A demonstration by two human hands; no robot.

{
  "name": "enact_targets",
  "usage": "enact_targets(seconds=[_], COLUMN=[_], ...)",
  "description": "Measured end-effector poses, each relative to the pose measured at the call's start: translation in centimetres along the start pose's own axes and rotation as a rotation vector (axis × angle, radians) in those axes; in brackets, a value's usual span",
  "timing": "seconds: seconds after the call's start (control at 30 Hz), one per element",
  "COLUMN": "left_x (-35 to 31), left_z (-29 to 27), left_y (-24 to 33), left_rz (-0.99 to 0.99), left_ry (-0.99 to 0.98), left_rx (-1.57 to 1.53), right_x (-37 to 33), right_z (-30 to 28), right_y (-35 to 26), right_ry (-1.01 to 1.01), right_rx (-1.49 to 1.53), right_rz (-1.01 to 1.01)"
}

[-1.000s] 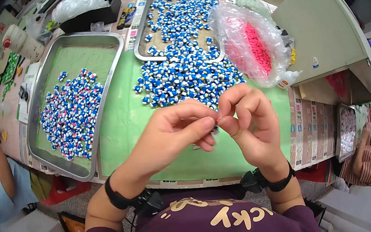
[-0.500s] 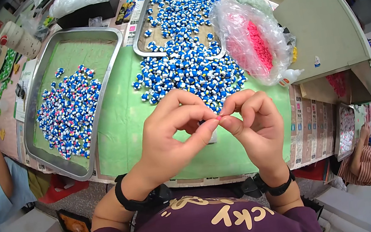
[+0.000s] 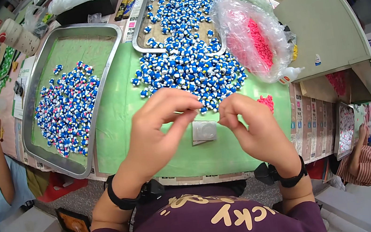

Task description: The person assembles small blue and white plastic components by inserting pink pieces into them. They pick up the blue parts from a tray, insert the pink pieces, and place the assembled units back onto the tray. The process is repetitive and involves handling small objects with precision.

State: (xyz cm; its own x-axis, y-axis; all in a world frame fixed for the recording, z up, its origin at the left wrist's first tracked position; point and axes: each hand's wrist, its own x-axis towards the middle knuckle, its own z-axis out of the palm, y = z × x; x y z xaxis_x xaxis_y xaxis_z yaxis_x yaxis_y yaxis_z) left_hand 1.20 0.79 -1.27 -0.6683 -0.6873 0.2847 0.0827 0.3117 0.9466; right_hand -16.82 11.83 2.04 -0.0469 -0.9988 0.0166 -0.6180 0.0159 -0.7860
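From the pad (image 3: 204,131), the heap (image 3: 184,71) runs at twelve o'clock into the far tray (image 3: 141,15), with the side tray (image 3: 88,29) at ten and the bag (image 3: 273,32) at one.

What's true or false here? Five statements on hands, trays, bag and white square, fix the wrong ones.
1. The hands touch each other. False: the left hand and right hand are apart.
2. Blue-and-white pieces lie both in the far tray and on the green sheet. True.
3. The left tray holds only pink pieces. False: it holds mainly blue-and-white ones.
4. The plastic bag is right of the far tray. True.
5. The white square is inside the bag. False: it's on the sheet.
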Motion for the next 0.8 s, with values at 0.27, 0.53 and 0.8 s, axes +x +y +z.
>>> enact_targets(seconds=[0.27,0.53,0.8], left_x=[-0.1,0.1,0.2], left_z=[-2.2,-1.9,-0.1], left_y=[0.2,0.1,0.5], left_rz=[-0.319,-0.421,-0.331], left_ry=[0.035,0.005,0.017], left_rx=[-0.443,-0.682,-0.603], right_x=[1.4,1.3,1.1], right_z=[0.7,-0.5,0.8], right_y=[-0.9,-1.4,-2.2], right_ry=[-0.187,-0.063,0.313], right_rx=[-0.250,0.007,0.613], right_rz=[-0.114,-0.032,-0.036])
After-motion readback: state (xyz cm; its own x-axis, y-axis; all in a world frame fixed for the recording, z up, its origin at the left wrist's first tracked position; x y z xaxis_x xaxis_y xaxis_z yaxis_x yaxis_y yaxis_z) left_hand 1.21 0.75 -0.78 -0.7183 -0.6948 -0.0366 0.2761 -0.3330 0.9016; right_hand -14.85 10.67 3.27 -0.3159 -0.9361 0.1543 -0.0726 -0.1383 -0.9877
